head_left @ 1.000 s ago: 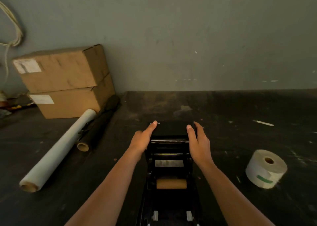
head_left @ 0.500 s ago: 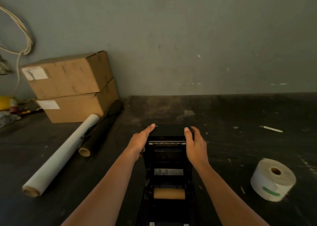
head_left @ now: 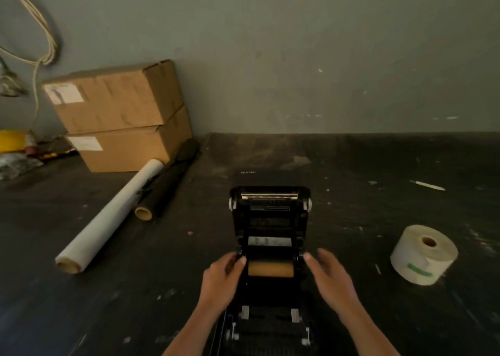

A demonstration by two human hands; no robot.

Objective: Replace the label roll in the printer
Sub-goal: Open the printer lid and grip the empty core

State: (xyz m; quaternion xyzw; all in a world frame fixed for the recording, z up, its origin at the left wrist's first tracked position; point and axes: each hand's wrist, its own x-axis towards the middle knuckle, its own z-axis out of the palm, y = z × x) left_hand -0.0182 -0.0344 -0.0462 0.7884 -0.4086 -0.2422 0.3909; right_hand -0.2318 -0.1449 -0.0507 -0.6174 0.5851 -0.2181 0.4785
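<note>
The dark tabletop (head_left: 351,166) carried two stacked cardboard boxes (head_left: 119,117) at far left. The black printer (head_left: 270,220) stood open in the middle, a bare brown core (head_left: 270,269) inside it. A full white label roll (head_left: 423,254) lay well apart to the right. The left hand (head_left: 220,280) and right hand (head_left: 331,274) flanked the core, fingers loosely spread, holding nothing; whether they touched the printer was unclear.

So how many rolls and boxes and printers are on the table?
Cardboard boxes: 2, upper and lower.
Long rolls: 2, white, black.
Label rolls: 1.
Empty cores: 1.
Printers: 1.
Total: 7
</note>
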